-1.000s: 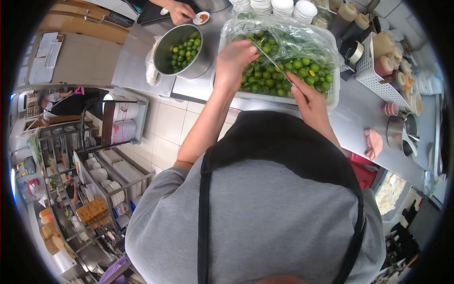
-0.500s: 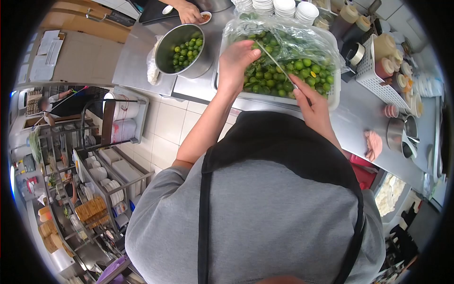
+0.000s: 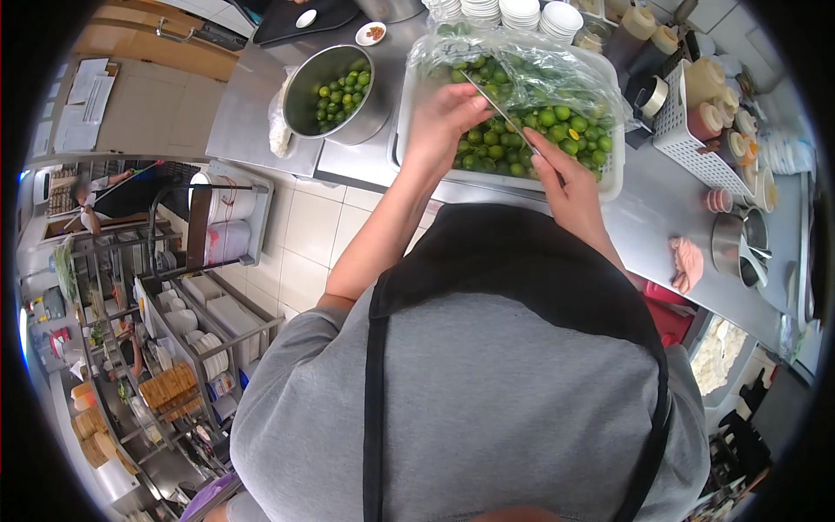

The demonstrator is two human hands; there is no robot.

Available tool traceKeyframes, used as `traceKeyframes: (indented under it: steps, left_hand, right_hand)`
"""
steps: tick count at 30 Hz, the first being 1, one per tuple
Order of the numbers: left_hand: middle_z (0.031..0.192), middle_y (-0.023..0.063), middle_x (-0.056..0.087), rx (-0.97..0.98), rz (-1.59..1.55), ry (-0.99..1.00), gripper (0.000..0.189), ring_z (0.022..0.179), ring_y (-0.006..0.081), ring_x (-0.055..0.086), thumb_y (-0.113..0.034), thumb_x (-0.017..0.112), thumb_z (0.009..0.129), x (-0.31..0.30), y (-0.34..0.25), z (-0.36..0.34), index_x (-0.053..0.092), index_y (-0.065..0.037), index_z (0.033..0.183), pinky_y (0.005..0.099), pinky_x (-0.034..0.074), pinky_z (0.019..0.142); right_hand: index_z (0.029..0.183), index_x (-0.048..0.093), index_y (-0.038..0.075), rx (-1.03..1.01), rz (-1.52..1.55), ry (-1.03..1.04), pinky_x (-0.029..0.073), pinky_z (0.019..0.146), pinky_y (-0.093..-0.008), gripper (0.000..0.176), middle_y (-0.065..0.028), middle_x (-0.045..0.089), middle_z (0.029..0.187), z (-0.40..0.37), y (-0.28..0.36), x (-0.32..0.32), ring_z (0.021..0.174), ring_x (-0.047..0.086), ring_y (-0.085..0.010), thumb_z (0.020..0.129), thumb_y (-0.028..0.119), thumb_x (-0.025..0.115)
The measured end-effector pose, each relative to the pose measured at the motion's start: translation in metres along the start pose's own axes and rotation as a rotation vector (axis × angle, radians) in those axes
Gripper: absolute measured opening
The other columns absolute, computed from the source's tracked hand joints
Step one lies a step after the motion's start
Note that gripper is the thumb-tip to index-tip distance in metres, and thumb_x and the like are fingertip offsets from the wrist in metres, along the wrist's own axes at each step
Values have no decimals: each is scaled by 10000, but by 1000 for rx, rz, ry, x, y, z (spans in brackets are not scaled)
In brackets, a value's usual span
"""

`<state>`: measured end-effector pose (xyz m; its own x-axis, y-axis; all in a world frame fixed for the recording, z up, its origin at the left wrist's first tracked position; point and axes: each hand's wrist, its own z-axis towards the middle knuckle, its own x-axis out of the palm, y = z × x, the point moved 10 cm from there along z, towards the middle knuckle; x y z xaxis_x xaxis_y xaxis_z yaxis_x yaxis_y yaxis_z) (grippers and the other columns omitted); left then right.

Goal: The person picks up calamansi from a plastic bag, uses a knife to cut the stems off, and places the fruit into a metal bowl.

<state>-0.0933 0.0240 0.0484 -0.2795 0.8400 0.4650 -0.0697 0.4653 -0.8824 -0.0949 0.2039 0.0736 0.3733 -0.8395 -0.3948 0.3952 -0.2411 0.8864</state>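
My right hand (image 3: pixel 561 170) is wrapped round the handle of a knife (image 3: pixel 500 111), whose thin blade points up and left towards my other hand. Fingers curled together, my left hand (image 3: pixel 448 117) is near the blade's tip; whatever it holds is too small or hidden to name. Both hands are over a white tub (image 3: pixel 614 174) of small green limes (image 3: pixel 491 143), partly covered by clear plastic (image 3: pixel 548 78). Left of the tub, a steel pot (image 3: pixel 361 122) holds more limes (image 3: pixel 339 97).
Stacked white cups (image 3: pixel 520 13) stand behind the tub. To the right are a white basket (image 3: pixel 687 139) of sauce bottles, a pink cloth (image 3: pixel 687 264) and a steel container (image 3: pixel 729 244). A small dish (image 3: pixel 370 34) sits behind the pot. Another person (image 3: pixel 104 196) is at far left.
The other person's hand has gone from beside the small dish, which now lies slightly further left. My left hand has shifted slightly, and the knife has moved a little left.
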Motion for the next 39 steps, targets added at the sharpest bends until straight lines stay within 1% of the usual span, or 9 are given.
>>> traceKeyframes:
  steps: [6, 11, 13, 14, 16, 20, 26, 29, 39]
  left_hand:
    - [939, 102, 639, 49, -198, 24, 146, 861, 221, 641, -42, 619, 837, -41, -34, 15, 595, 21, 966, 360, 467, 952]
    - [890, 104, 643, 463, 598, -511, 237, 869, 240, 621, -54, 693, 751, -128, -128, 2, 633, -12, 976, 361, 496, 794]
    - [869, 109, 653, 1084, 1592, -737, 262, 808, 281, 624, -47, 700, 706, -71, -170, -34, 651, -27, 962, 361, 485, 723]
    - [869, 109, 653, 1086, 1594, -738, 262, 808, 281, 624, -47, 700, 706, -68, -166, -32, 651, -27, 962, 361, 485, 723]
    - [871, 134, 654, 710, 1350, -487, 232, 776, 296, 618, -70, 698, 687, -70, -125, 6, 669, -37, 914, 352, 481, 715]
    - [806, 124, 678, 511, 1334, -133, 177, 708, 236, 656, -121, 705, 737, -21, -28, 42, 677, -19, 879, 305, 513, 664]
    - [833, 127, 675, 290, 1235, -130, 240, 757, 220, 654, -116, 693, 751, -14, 18, 63, 655, -4, 961, 295, 509, 689]
    - [1031, 89, 622, -51, 467, -12, 353, 864, 220, 627, -86, 622, 813, -42, 37, 65, 547, 14, 1144, 356, 503, 799]
    - [1014, 94, 599, 7, -242, 96, 269, 925, 189, 602, 5, 565, 839, -44, 0, 17, 540, 21, 1106, 391, 457, 963]
  right_hand:
    - [1214, 566, 123, 26, -23, 36, 470, 685, -294, 305, -137, 654, 988, -4, -11, 2, 730, 607, -202, 917, 180, 526]
    - [1220, 560, 113, 154, 28, -16, 456, 738, -260, 310, -135, 652, 1037, -8, -35, -17, 816, 604, -145, 923, 190, 524]
    - [1220, 561, 113, 117, 4, -59, 453, 745, -256, 308, -137, 652, 1025, -6, -37, -26, 813, 599, -145, 924, 189, 522]
    - [1220, 561, 113, 80, -20, -101, 450, 751, -252, 307, -139, 652, 1013, -5, -34, -31, 809, 593, -145, 925, 188, 521]
    - [1220, 562, 114, 147, 17, -89, 446, 745, -250, 306, -135, 651, 984, -5, -38, -32, 784, 573, -136, 925, 183, 524]
    - [1220, 558, 101, 162, 32, -64, 443, 745, -248, 308, -121, 648, 981, -5, -38, -28, 784, 561, -126, 922, 177, 531]
    - [1217, 555, 81, 200, 84, -30, 441, 765, -247, 309, -114, 648, 1028, -11, -38, -20, 830, 576, -129, 925, 177, 525]
    - [1217, 554, 78, 213, 83, -18, 443, 787, -253, 309, -120, 643, 1064, -11, -37, -18, 880, 594, -144, 926, 178, 521]
    - [1236, 544, 98, 117, 117, 87, 454, 822, -271, 323, -121, 623, 1128, -7, -18, 8, 946, 614, -186, 920, 158, 517]
